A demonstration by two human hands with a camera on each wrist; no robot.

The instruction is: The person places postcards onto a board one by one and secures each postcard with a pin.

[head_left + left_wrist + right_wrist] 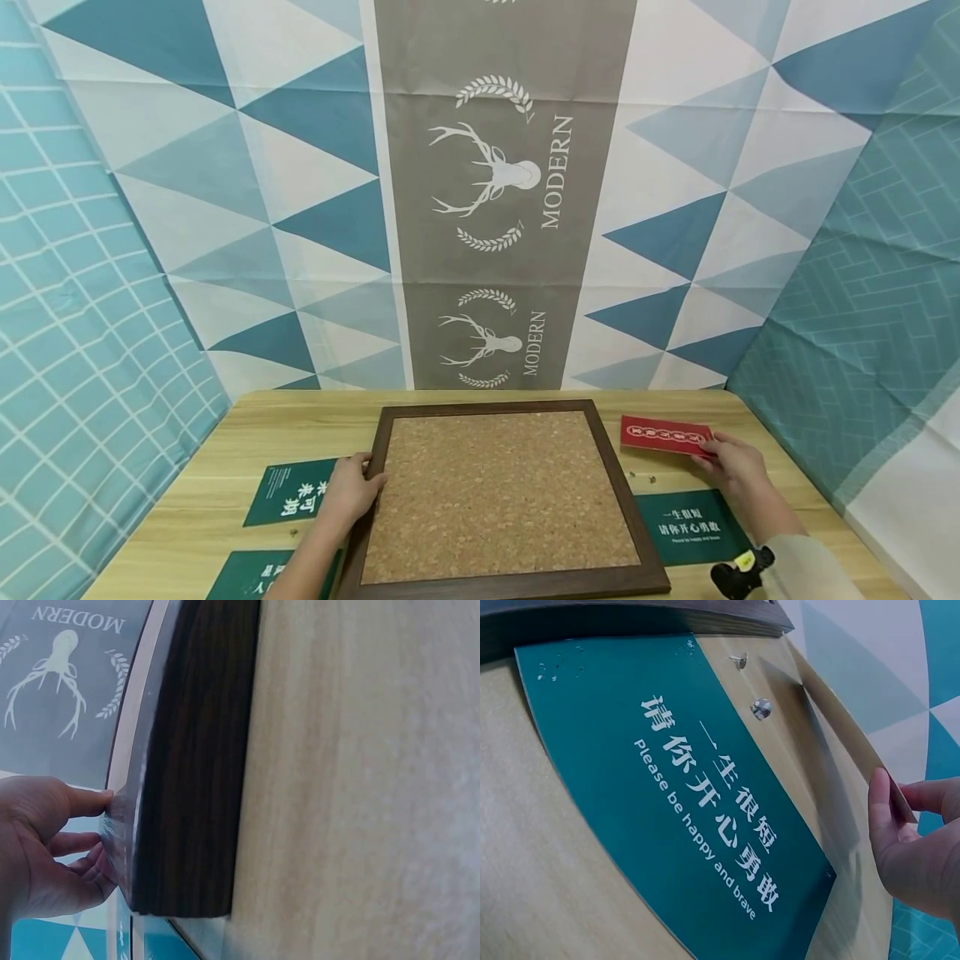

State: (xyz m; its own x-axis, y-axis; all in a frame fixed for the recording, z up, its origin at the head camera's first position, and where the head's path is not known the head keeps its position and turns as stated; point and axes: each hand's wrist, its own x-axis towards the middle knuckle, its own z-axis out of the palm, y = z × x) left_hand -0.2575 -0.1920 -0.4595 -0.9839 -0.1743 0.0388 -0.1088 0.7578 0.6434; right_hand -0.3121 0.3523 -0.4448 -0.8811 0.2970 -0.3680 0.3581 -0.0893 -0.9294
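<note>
A cork board point(498, 500) in a dark brown wooden frame lies on the table. My left hand point(352, 490) grips its left side, thumb and fingertips against the frame point(195, 772) in the left wrist view. At the right, my right hand point(738, 471) pinches the near right end of a red card point(660, 434) with pale lettering. Its tan edge point(840, 724) shows in the right wrist view, tilted up off the table. Below that card lies a green card point(690, 527) with white writing, beside the frame. Two push pins point(761, 709) lie between the cards.
Left of the board lie two more green cards, an upper one point(288, 492) and a lower one point(243, 573) partly behind my left forearm. A small pin point(293, 532) sits between them. A patterned cloth point(495, 250) hangs behind the wooden table point(300, 425).
</note>
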